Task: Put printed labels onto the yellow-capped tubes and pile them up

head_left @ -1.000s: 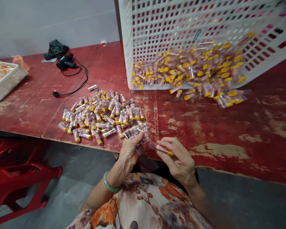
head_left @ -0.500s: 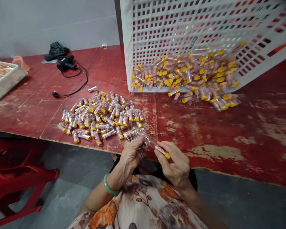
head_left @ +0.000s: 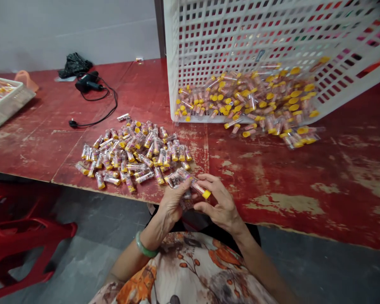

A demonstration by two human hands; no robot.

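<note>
My left hand [head_left: 172, 205] is closed round a bunch of clear, printed plastic sleeves [head_left: 177, 176], thumb on top. Out of the front sleeve points a small clear tube with a yellow cap [head_left: 206, 194], its cap end toward me and to the right. My right hand [head_left: 220, 207] is beside this tube, its fingers along the far side and its thumb apart below the cap; the fingertips' exact contact is partly hidden. Just beyond my left hand lies a heap of sleeved tubes [head_left: 129, 156] with yellow ends.
A white plastic basket [head_left: 173, 63] lies on its side, yellow-capped tubes [head_left: 240, 99] spilling from it onto the red table [head_left: 240, 169]. To the left are a black hair dryer [head_left: 88, 82] with its cord, a black bag [head_left: 75, 64], a white tray [head_left: 15, 103] and red stools [head_left: 28, 236].
The yellow-capped tube has gone from my right hand's pinch into a sleeve at my left hand. My right hand has moved left and its fingers have spread.
</note>
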